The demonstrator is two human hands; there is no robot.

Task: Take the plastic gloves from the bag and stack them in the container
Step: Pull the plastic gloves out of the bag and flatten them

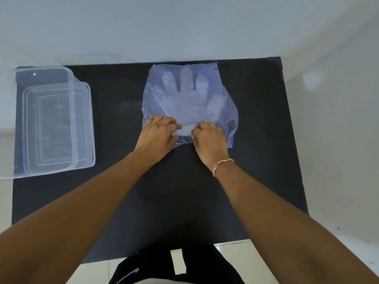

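Overhead, both hands, left [159, 134] and right [209, 139], pinch the bag's [225, 103] near edge, fingers curled; gloves [188, 95] inside; container [51, 124] sits well left on counter [256, 160].

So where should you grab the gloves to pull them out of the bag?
Probably by the cuffs. The gloves lie flat in the bag with fingers pointing away and cuffs at the near, open end, where both hands already are. Pinch there and pull toward yourself.

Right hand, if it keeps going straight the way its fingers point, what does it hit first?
The right hand already sits at the bag mouth; going forward, it would likely meet the plastic gloves inside first.
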